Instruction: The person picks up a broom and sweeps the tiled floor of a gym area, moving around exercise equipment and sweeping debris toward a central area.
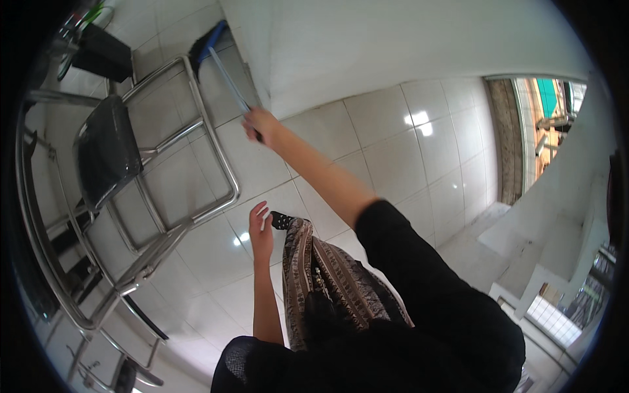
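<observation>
My right hand (261, 126) is stretched far forward and closed round the handle end of a broom. The broom's thin grey-blue stick (228, 78) slants away to the upper left. At its far end the blue head with dark bristles (209, 46) rests on the tiled floor, close to the foot of the white wall. My left hand (260, 221) hangs in the air over the floor, fingers loosely apart and holding nothing. It is nearest to my foot in a dark spotted sock (280, 220) and to the metal chair frame.
Folding chairs with chrome tubes (226, 164) and a black seat (108, 152) stand along the left. A black bin-like box (103, 52) is at the far left. The white wall (406, 46) runs along the far side; an open doorway (524, 131) lies at the right.
</observation>
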The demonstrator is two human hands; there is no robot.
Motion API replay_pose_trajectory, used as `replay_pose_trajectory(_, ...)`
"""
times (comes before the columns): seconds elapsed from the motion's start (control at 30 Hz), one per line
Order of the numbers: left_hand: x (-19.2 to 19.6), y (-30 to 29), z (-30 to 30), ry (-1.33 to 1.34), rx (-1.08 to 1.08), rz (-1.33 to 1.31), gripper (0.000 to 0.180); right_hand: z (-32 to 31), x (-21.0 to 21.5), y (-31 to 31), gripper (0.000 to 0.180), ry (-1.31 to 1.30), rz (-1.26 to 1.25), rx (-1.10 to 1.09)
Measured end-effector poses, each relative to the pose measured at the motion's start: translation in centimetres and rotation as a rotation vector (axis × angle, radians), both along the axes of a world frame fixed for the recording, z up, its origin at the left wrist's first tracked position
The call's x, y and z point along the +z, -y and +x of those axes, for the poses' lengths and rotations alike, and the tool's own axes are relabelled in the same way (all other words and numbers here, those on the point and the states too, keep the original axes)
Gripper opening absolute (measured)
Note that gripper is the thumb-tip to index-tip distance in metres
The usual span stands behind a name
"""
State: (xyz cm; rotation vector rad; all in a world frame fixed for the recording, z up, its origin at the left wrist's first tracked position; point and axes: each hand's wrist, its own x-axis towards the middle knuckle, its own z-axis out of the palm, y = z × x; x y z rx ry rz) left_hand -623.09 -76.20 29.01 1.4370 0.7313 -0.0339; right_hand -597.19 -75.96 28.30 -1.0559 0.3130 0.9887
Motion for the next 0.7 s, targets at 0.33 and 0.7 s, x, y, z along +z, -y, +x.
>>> replay_pose_trajectory(0.33, 1.5, -3.7, 3.9, 0.103, -0.08, 0.054, 0.032, 0.1, 2.1, 0.4, 0.029, -0.419, 0.399, -0.013)
replay_pose_trajectory(0.7, 8.1, 3.4, 6.9, 0.156, -0.377, 0.864, 0.082, -13.6, 16.4, 29.9, 0.038, -0.191, 0.147, 0.406)
